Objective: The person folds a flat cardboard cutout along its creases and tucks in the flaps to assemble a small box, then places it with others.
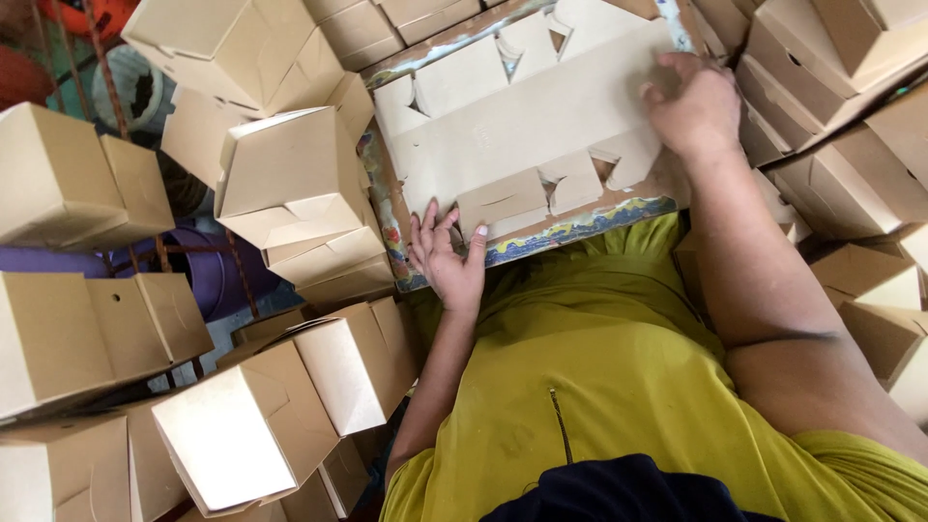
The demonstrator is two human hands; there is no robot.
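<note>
Worn board (580, 224) with a paint-stained edge, perhaps resting across the lap. Flat on it, an unfolded cardboard blank (527, 121).

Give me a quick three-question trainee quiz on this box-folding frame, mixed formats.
1. True or false: the flat cardboard blank lies unfolded on the work board.
2. Which hand rests at the blank's far corner? A) left hand B) right hand
3. Fill in: the folded boxes piled beside the board are ___ in colour.

Key:
1. True; it lies flat, flaps spread.
2. B; the right hand presses the far corner, the left hand the near edge.
3. Brown.
</note>
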